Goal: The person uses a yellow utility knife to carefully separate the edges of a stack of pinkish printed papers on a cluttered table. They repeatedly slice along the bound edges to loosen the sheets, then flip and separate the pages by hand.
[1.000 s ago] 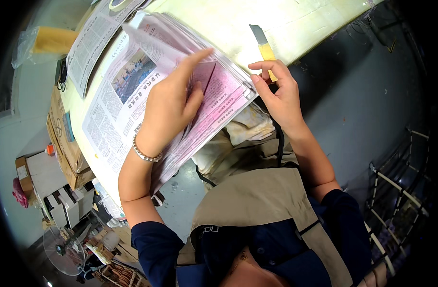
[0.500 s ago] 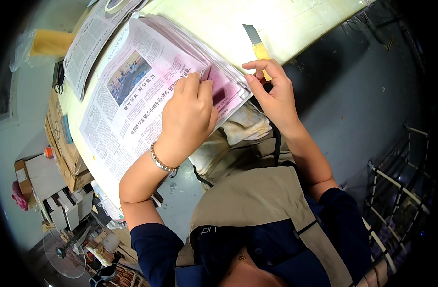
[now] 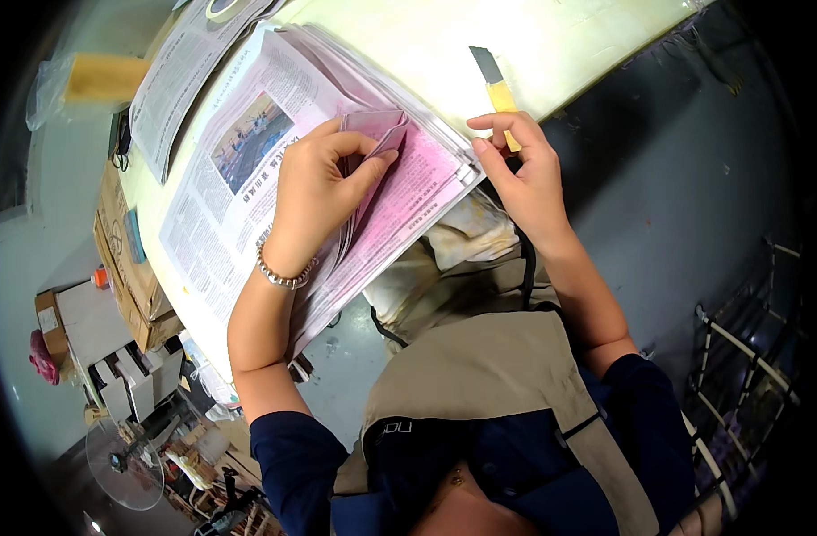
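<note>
A thick stack of newspapers (image 3: 248, 188) lies on a pale yellow table (image 3: 480, 36), its pink-tinted sheets hanging over the near edge. My left hand (image 3: 324, 192), with a metal bracelet at the wrist, lies on the stack and pinches a folded-up corner of pink sheets (image 3: 377, 129) between thumb and fingers. My right hand (image 3: 525, 170) rests at the stack's right corner on the table edge, fingers curled on the sheet edges. A yellow-handled utility knife (image 3: 495, 85) lies just beyond that hand, partly hidden by its fingers.
A second newspaper pile (image 3: 172, 71) and a tape roll (image 3: 225, 9) lie at the table's far left. Cardboard boxes (image 3: 127, 268) stand left of the table, a fan (image 3: 123, 451) and clutter on the floor. A metal rack (image 3: 748, 357) stands at the right.
My left hand slid from lying flat across the pink sheets to the corner and lifted a fold of them. My right hand stayed at the stack's right corner.
</note>
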`<state>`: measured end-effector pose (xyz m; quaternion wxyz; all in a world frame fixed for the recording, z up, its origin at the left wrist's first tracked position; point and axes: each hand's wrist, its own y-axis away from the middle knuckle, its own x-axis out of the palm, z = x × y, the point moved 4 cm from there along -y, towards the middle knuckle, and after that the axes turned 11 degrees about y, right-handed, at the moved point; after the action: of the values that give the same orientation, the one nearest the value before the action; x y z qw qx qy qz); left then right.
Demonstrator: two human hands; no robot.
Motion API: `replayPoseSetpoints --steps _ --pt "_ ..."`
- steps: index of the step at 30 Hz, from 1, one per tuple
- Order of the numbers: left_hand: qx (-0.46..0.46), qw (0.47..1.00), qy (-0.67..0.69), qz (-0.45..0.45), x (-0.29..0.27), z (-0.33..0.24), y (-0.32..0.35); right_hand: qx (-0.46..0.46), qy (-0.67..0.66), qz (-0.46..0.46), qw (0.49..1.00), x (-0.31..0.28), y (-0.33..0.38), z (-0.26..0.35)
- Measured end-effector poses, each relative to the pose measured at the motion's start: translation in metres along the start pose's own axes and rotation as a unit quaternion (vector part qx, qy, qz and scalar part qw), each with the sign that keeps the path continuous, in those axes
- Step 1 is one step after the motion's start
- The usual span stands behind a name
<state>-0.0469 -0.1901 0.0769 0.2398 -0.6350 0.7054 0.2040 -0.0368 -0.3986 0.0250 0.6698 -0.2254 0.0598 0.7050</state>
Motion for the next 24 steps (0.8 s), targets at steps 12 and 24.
replayPoseSetpoints --steps 12,24 --pt "0.007 0.997 0.071 -0.025 -0.001 0.013 -0.002 0.028 -0.004 0.013 1.0 0.004 -0.001 -0.002" --pt "0.215 0.948 -0.235 0.001 0.015 -0.018 0.014 -0.01 -0.053 -0.008 0.999 -0.003 0.004 0.014"
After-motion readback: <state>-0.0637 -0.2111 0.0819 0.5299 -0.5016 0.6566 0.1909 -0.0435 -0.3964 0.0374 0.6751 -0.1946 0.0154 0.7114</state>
